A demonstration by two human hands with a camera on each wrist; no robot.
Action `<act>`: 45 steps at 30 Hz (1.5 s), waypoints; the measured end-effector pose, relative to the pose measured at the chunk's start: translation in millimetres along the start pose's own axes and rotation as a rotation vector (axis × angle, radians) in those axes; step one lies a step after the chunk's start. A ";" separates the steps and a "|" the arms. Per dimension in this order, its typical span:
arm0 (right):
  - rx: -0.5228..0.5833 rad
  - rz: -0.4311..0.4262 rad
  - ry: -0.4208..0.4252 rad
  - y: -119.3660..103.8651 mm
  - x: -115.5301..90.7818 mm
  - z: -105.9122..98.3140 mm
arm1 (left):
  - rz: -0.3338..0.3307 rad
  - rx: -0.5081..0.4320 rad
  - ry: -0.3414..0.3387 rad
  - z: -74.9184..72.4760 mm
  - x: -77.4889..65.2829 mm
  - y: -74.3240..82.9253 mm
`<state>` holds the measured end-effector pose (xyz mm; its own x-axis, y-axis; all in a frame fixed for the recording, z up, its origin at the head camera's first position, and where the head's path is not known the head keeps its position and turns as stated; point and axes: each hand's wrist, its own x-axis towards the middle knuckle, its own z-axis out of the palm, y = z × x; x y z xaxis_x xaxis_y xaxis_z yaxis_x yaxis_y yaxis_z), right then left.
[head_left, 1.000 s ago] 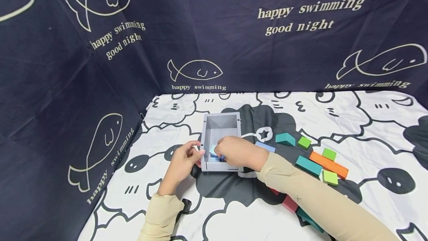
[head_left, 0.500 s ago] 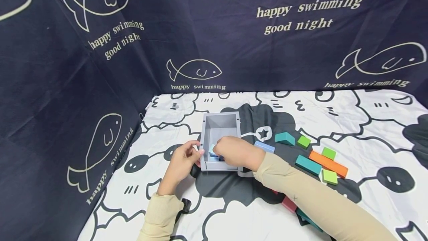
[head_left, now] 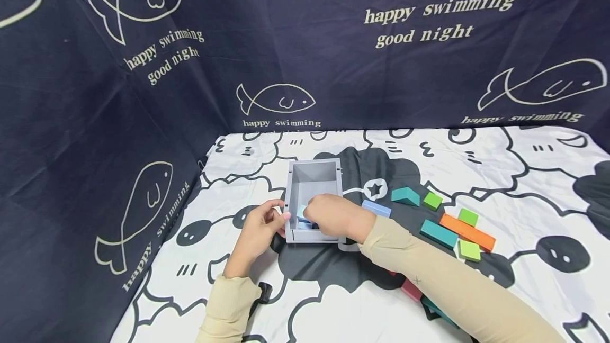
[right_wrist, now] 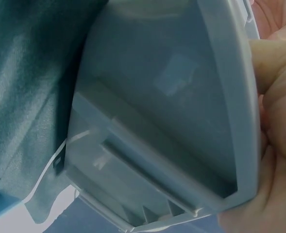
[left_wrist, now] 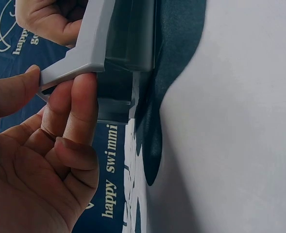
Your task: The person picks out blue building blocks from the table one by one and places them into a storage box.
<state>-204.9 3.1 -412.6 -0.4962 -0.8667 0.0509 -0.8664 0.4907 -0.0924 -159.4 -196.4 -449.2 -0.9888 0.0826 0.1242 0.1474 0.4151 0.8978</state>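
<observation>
A grey plastic box stands on the cloth in the head view. My left hand pinches its left rim between thumb and fingers; the left wrist view shows the thumb on the rim's outer edge and fingers under it. My right hand reaches over the right wall into the box, fingers bent down at a light blue block. Another blue piece shows below it. The right fingertips are mostly hidden in the head view, and behind the box wall in the right wrist view.
Right of the box lie a blue block, a teal triangular block, a teal bar, an orange bar and several green blocks. A red block and a dark green block lie beside the right sleeve.
The right hand stays inside the box with only a very slight shift of its fingers. The left hand keeps its place on the rim. The whole view has drifted a little.
</observation>
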 end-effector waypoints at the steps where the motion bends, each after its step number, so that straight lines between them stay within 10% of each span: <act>1: -0.001 0.003 -0.006 0.0 0.4 -0.1 | 0.003 0.000 0.000 -0.2 0.1 -0.4; 45: -0.029 0.031 0.012 -2.5 -0.2 1.6 | 0.008 -0.005 -0.019 0.0 0.3 -2.5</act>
<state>-202.6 1.9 -414.0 -0.5230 -0.8502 0.0600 -0.8520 0.5195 -0.0648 -160.0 -197.5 -451.4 -0.9871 0.1030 0.1229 0.1547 0.4099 0.8989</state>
